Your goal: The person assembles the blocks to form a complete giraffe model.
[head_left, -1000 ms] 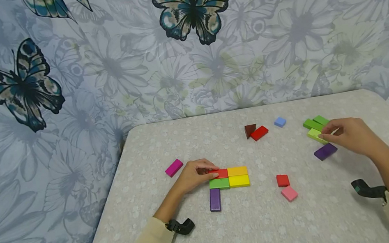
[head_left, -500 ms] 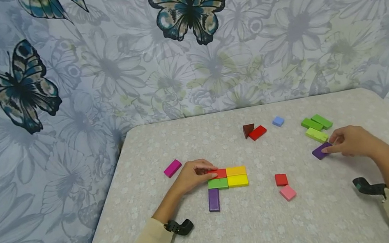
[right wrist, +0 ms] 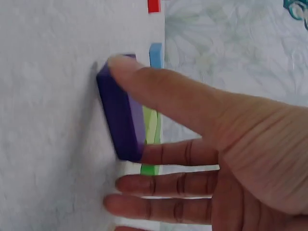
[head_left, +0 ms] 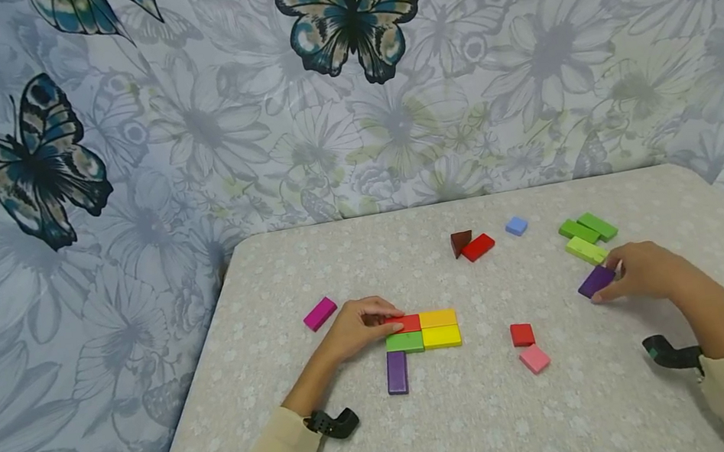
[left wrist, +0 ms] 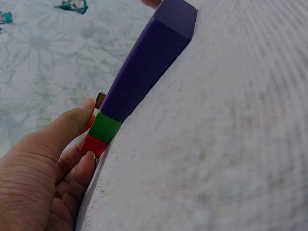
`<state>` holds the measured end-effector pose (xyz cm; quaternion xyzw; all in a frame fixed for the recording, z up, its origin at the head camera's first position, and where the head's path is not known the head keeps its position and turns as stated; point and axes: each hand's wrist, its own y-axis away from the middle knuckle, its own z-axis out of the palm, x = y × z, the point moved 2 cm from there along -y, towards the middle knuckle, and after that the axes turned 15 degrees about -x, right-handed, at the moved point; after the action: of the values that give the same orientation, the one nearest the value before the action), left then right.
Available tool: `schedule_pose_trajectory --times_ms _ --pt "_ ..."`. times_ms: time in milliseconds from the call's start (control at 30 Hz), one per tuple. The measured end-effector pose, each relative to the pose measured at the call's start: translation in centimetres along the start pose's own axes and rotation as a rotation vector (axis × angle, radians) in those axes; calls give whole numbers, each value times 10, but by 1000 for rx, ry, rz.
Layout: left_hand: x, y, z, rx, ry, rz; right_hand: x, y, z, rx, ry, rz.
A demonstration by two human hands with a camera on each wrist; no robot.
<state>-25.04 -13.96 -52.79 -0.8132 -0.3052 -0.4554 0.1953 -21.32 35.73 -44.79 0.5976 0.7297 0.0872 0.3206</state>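
Note:
My left hand (head_left: 357, 328) rests at the left end of a joined group of blocks and holds the red block (head_left: 407, 323) between thumb and fingertips. Against the red block lies a green block (head_left: 404, 342), with two yellow blocks (head_left: 442, 337) to their right. A purple block (head_left: 396, 372) extends from the green one toward me; it looms large in the left wrist view. Farther right, my right hand (head_left: 646, 272) pinches a second purple block (right wrist: 115, 110), thumb at one end and index finger at the other, its remaining fingers spread out. A lime block (head_left: 586, 250) lies just beyond it.
Two green blocks (head_left: 597, 226) sit behind the lime one. At the back are a blue block (head_left: 516, 226), a red block (head_left: 478, 247) and a brown triangular block (head_left: 461, 243). A red block (head_left: 522, 335) and a pink block (head_left: 535, 359) lie mid-table, a magenta block (head_left: 320, 314) at left.
My right hand has come from the lime block toward me to the purple block and taken hold of its ends. The left hand stays on the red block.

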Motion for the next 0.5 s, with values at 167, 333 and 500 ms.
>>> schedule_pose_trajectory --times_ms 167,333,500 --pt "0 0 0 -5 -15 -1 -10 1 3 -11 24 32" --pt "0 -1 0 -3 -24 0 -13 1 3 15 28 -24" --pt "0 -1 -1 -5 -20 9 -23 2 1 43 24 -80"
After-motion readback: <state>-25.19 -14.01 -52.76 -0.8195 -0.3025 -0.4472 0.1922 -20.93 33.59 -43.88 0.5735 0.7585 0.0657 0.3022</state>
